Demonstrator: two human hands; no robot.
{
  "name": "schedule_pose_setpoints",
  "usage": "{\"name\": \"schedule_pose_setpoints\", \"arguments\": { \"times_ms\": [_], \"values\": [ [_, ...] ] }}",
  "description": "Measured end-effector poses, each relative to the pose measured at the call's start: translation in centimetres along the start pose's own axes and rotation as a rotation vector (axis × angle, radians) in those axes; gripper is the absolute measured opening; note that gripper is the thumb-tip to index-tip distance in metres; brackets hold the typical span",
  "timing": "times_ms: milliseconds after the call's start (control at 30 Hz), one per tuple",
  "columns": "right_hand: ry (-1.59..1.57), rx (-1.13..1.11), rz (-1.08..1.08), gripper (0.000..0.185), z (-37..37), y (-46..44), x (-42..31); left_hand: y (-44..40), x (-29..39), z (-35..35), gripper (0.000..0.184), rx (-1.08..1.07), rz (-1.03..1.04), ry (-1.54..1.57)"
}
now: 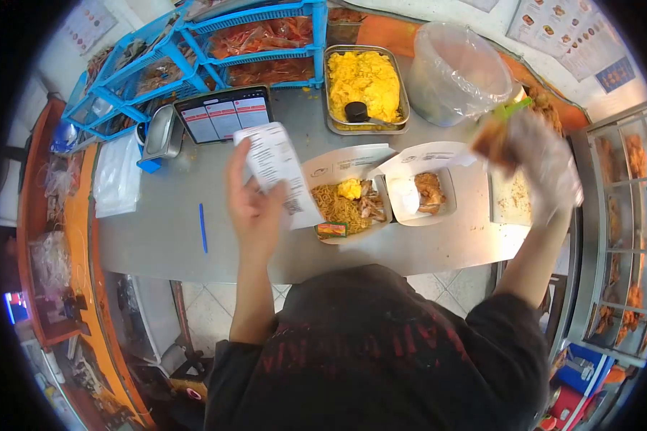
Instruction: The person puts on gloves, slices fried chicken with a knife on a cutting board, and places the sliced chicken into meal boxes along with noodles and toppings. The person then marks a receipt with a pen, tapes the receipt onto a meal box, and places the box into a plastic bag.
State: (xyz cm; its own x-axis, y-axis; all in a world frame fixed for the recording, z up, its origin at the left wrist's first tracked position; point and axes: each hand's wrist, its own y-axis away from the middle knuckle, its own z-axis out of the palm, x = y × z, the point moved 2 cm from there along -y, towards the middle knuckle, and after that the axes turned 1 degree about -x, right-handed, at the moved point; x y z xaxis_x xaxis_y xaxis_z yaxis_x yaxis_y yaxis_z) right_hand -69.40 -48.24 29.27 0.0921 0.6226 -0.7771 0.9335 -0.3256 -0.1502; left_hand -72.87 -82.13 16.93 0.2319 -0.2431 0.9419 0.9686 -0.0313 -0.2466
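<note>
My left hand (pixel 254 205) is closed on a long printed paper receipt (pixel 277 161), held up over the counter. My right hand (pixel 543 161), in a clear plastic glove, grips a brown piece of fried chicken (pixel 492 142), both smeared by motion. A green handle (pixel 514 108) shows just behind that hand; whether it touches the hand I cannot tell. Between my hands stand two open paper boxes. The left box (pixel 383 233) holds noodles (pixel 338 205), scrambled egg (pixel 349 188), chopped meat and a small sauce packet (pixel 331 230). White rice (pixel 405 195) and fried chicken (pixel 430 192) fill the right box (pixel 438 217).
At the back sit a metal tray of scrambled egg (pixel 363 82) with a black ladle (pixel 356 111), and a plastic-lined tub (pixel 456 75). A tablet (pixel 225 115), blue racks (pixel 259 36), plastic bags (pixel 117 176) and a blue pen (pixel 203 228) are leftward. A glass cabinet (pixel 622 244) borders the right.
</note>
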Motion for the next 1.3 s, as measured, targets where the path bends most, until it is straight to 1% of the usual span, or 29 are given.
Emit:
{"name": "schedule_pose_setpoints", "arguments": {
  "times_ms": [33, 67, 100, 133, 167, 267, 300, 333, 400, 433, 500, 533, 600, 633, 700, 733, 800, 833, 867, 933, 967, 1000, 1033, 1067, 1100, 1167, 1200, 1233, 1300],
  "values": [
    [0.024, -0.016, -0.073, 0.017, -0.1, 1.2, 3.1, 0.0, -0.3, 1.0, 0.071, -0.053, -0.005, 0.023],
    [-0.061, -0.179, 0.025, 0.016, 0.2, 1.8, 4.9, 0.0, -0.6, 2.0, 0.071, -0.079, -0.013, 0.060],
    [-0.191, -0.186, 0.056, 0.014, 1.2, 2.7, 7.9, 0.1, -0.9, 3.0, 0.072, -0.100, -0.018, 0.093],
    [-0.159, -0.019, 0.160, 0.014, 2.8, 3.4, 11.0, 0.1, -1.1, 3.9, 0.073, -0.149, 0.014, 0.068],
    [-0.425, -0.074, 0.259, 0.019, 4.3, 3.9, 12.8, 0.2, -0.9, 4.9, 0.073, -0.155, -0.028, 0.068],
    [0.283, -0.087, 0.196, 0.027, 8.1, 5.8, 20.9, 0.2, -1.0, 6.6, 0.073, -0.208, 0.060, 0.035],
    [0.393, -0.037, 0.250, 0.026, 7.7, 7.1, 16.9, 0.1, -0.8, 7.0, 0.073, -0.201, 0.077, 0.031],
    [0.390, -0.036, 0.234, 0.026, 7.5, 7.6, 16.7, 0.2, -0.6, 7.4, 0.073, -0.204, 0.087, 0.034],
    [0.137, -0.116, 0.504, 0.023, 7.3, 8.7, 17.4, 0.4, -0.4, 7.8, 0.073, -0.201, 0.100, 0.029],
    [0.133, -0.119, 0.497, 0.023, 7.5, 9.0, 17.8, 0.5, -0.4, 7.9, 0.073, -0.193, 0.098, 0.022],
    [0.265, -0.084, 0.267, 0.019, 7.9, 8.8, 17.9, 0.6, -0.4, 8.1, 0.074, -0.182, 0.102, 0.012],
    [0.263, -0.089, 0.261, 0.019, 8.2, 8.5, 17.9, 0.7, -0.4, 8.1, 0.074, -0.170, 0.104, -0.005],
    [0.116, -0.149, 0.037, 0.016, 9.3, 7.8, 15.0, 1.2, 0.1, 7.6, 0.075, -0.143, 0.126, -0.065],
    [0.113, -0.159, 0.036, 0.016, 9.8, 7.6, 14.0, 1.3, 1.0, 6.9, 0.075, -0.130, 0.150, -0.108],
    [0.058, -0.275, -0.063, 0.014, 11.5, 7.2, 12.0, 2.2, 5.8, 5.1, 0.079, -0.072, 0.288, -0.089],
    [0.054, -0.293, -0.056, 0.014, 12.4, 7.3, 11.5, 2.9, 7.7, 3.7, 0.082, -0.041, 0.290, 0.035],
    [0.010, -0.404, -0.015, 0.015, 14.3, 7.2, 10.4, 4.1, 8.0, 0.2, 0.082, -0.046, 0.134, 0.173],
    [0.003, -0.418, -0.019, 0.015, 15.5, 7.2, 9.7, 4.7, 5.1, -1.9, 0.080, -0.013, 0.053, -0.038],
    [-0.001, -0.505, -0.107, 0.015, 16.9, 7.4, 8.8, 5.7, 0.8, -4.4, 0.078, 0.020, -0.031, -0.246],
    [-0.005, -0.689, -0.284, 0.017, 19.6, 8.6, 7.4, 9.8, -8.6, -9.1, 0.076, -0.130, -0.262, -0.854],
    [-0.006, -0.701, -0.290, 0.017, 21.2, 9.3, 7.2, 11.7, -11.2, -9.7, 0.075, -0.162, -0.305, -1.101],
    [-0.005, -0.644, -0.561, 0.016, 22.9, 10.3, 6.9, 13.4, -12.7, -9.5, 0.075, -0.198, -0.353, -1.346],
    [-0.005, -0.577, -0.832, 0.015, 24.3, 11.3, 7.2, 14.1, -12.9, -9.4, 0.075, -0.188, -0.363, -1.343],
    [-0.004, -0.586, -0.836, 0.015, 26.3, 11.9, 8.9, 14.6, -12.9, -9.2, 0.075, -0.146, -0.291, -1.356],
    [0.181, -0.674, -0.778, 0.016, 28.5, 12.4, 11.1, 15.0, -12.9, -9.0, 0.076, -0.105, -0.219, -1.366],
    [0.373, -0.757, -0.728, 0.016, 29.0, 12.0, 10.9, 14.6, -12.4, -6.8, 0.075, -0.085, -0.238, -1.347],
    [0.307, -0.779, -0.678, 0.022, 27.6, 11.1, 8.2, 14.3, -12.4, -5.5, 0.073, -0.077, -0.254, -1.333],
    [0.241, -0.798, -0.623, 0.029, 26.4, 10.5, 6.3, 14.3, -13.7, -4.4, 0.079, -0.077, -0.212, -1.310],
    [0.258, -0.816, -0.587, 0.028, 25.8, 10.3, 4.8, 13.5, -16.2, -2.0, 0.082, -0.045, -0.165, -1.373]
  ]
}}
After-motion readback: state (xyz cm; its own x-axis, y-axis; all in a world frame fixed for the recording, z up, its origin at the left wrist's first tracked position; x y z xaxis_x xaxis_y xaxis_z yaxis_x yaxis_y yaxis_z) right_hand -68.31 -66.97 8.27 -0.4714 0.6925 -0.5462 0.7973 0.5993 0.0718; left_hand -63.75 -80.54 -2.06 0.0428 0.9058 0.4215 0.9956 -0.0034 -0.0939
